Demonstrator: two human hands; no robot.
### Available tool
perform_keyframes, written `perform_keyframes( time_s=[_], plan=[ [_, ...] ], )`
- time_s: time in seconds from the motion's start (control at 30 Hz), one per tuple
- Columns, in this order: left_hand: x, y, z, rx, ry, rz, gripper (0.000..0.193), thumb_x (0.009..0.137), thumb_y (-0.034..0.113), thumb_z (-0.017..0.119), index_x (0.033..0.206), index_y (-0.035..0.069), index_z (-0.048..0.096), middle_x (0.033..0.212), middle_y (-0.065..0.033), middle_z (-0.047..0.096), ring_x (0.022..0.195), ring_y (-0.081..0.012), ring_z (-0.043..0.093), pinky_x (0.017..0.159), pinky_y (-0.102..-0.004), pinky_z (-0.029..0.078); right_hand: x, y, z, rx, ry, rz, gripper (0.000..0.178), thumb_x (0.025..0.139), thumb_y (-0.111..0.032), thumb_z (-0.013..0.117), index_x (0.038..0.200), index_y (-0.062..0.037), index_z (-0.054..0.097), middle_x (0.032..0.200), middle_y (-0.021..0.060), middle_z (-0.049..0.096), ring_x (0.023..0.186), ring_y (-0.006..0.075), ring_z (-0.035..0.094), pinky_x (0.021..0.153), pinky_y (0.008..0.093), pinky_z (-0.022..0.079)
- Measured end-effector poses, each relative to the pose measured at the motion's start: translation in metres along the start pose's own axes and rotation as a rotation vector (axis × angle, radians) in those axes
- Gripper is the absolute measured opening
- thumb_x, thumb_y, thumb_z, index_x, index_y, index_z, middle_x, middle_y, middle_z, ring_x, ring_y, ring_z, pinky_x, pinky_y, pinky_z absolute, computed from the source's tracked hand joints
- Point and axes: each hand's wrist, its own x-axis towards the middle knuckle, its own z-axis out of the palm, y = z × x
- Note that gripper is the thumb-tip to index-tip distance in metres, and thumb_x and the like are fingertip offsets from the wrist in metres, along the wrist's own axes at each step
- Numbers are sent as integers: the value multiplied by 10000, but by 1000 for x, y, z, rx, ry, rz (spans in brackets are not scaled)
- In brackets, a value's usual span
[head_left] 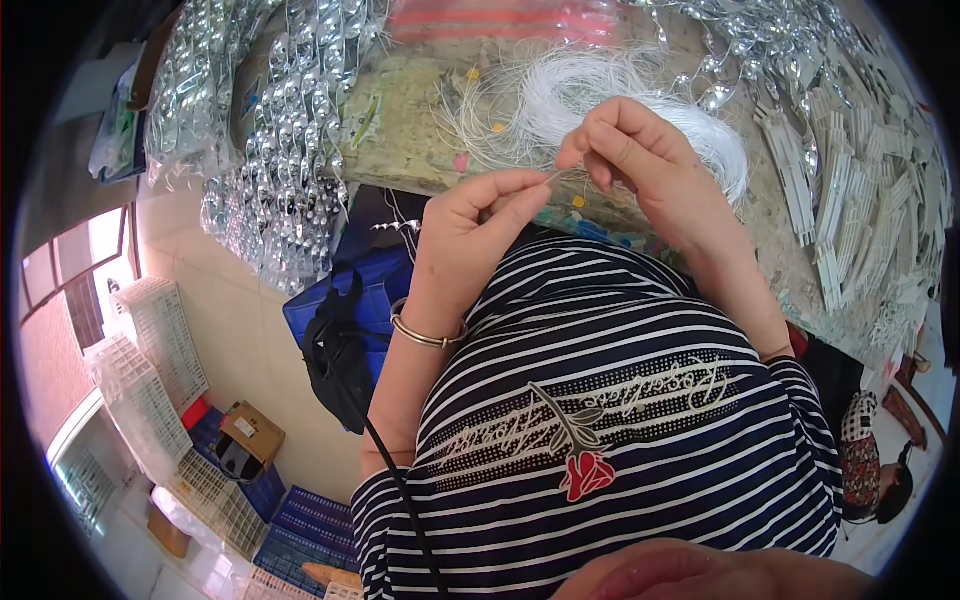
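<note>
Both of my hands are raised in front of my chest at the table's near edge. My left hand point(475, 232) pinches a thin pale thread point(556, 176) between thumb and forefinger. A short way off, my right hand point(648, 165) is closed, fingers curled, with the other end of the thread at its fingertips. Just behind the hands lies a large looped bundle of white thread point(570, 88). Beside my left wrist, a small silver spiral piece point(396, 226) hangs on a string below the table edge.
Silver twisted ornament strands point(300, 110) drape over the worn table point(400, 130) at the left; more silver strands point(770, 35) lie at the far right. Bundles of pale flat strips point(850, 190) cover the right side. White plastic crates point(160, 340) and a cardboard box point(252, 432) stand lower left.
</note>
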Motion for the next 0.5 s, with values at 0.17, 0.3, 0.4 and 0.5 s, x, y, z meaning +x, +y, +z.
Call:
perform_keyframes(
  time_s=[0.17,0.3,0.4,0.5],
  plan=[
    [1,10,7,-46,-13,-16,161,854,78,614,986,7,671,837,24,657,611,-6,464,572,-147,375,6,-3,2,-147,-8,-133,162,939,-180,485,915,-62,593,901,8,627,689,46,434,655,197,380],
    [1,10,7,-71,-15,3,160,855,89,613,981,15,676,810,34,646,572,-7,419,533,-150,340,7,-5,4,-176,13,-127,174,935,-177,491,909,-53,611,895,-2,624,692,47,433,661,205,387],
    [1,10,5,-74,-28,-2,157,853,88,613,974,12,676,807,31,646,576,-9,428,541,-150,346,9,-6,3,-199,8,-110,181,933,-177,494,926,-48,620,891,-4,621,698,48,439,671,208,392],
    [2,10,5,-104,-28,-11,156,852,85,612,970,6,676,794,28,640,577,-14,430,549,-152,347,9,-5,3,-163,-18,-102,200,938,-188,488,951,-43,626,886,-5,618,715,49,457,689,209,403]
  ],
)
